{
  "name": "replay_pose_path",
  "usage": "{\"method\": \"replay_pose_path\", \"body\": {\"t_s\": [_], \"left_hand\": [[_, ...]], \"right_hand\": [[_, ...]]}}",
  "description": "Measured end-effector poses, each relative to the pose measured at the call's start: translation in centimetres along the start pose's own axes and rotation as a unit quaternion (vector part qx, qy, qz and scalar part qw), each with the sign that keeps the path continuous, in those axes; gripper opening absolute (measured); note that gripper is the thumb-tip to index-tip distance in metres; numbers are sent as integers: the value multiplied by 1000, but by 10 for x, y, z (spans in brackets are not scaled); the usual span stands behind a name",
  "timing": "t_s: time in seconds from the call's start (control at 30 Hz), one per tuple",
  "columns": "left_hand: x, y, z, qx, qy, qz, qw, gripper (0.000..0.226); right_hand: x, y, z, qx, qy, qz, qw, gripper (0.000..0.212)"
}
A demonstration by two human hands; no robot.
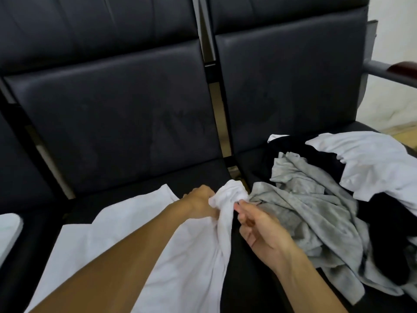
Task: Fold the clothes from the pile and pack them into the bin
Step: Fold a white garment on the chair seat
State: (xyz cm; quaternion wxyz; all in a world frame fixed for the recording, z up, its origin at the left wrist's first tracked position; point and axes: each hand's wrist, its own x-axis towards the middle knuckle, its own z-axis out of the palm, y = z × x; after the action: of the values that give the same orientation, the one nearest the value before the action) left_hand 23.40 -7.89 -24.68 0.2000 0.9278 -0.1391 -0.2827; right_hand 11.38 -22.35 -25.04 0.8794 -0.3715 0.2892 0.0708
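A white garment (126, 227) lies spread over the black seat in front of me. One of its ends is bunched up at the seat gap, and my left hand (202, 202) grips that bunch from the left. My right hand (255, 224) pinches the same bunch from the right with thumb and forefinger. To the right lies the pile: a grey garment (316, 204), a black one (316, 154) under it and another white one (372, 159) at the far side. No bin is in view.
Black padded seats (126, 123) with upright backrests fill the view, with a gap (225, 136) between the two. A white object (9, 231) shows at the left edge. A metal armrest with a wooden top (397, 68) stands at the far right.
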Motion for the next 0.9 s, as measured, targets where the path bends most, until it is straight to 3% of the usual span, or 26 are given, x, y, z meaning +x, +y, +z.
{"method": "replay_pose_path", "body": {"t_s": [0.1,0.2,0.27,0.4,0.47,0.53,0.6,0.67,0.73,0.8,0.9], "left_hand": [[-10,2,-4,-142,-21,39,989,24],[-29,13,-18,-349,-81,67,931,32],[-38,24,-28,-417,-103,66,901,33],[-48,46,-51,-490,-62,79,866,29],[-51,55,-64,-516,-66,79,850,41],[-51,62,-75,-515,-54,65,853,39],[-47,69,-82,-500,-19,54,864,29],[-39,75,-86,-463,26,54,884,25],[-31,81,-87,-418,44,59,905,21],[-23,89,-85,-387,49,66,919,19],[-9,103,-77,-358,65,71,929,14]], "right_hand": [[-3,-1,2,-55,4,18,998,15],[-3,-4,3,-188,35,3,981,41],[-6,-4,6,-214,18,3,977,49],[-16,-11,11,-62,-38,37,997,51],[-24,-20,11,36,-121,36,991,52],[-29,-32,8,120,-141,10,983,50],[-33,-44,2,95,-85,-38,991,48],[-33,-53,-6,-49,9,-115,992,50],[-34,-59,-14,-188,67,-166,966,47],[-38,-65,-24,-265,89,-166,946,34],[-40,-76,-46,-363,110,-135,915,38]]}}
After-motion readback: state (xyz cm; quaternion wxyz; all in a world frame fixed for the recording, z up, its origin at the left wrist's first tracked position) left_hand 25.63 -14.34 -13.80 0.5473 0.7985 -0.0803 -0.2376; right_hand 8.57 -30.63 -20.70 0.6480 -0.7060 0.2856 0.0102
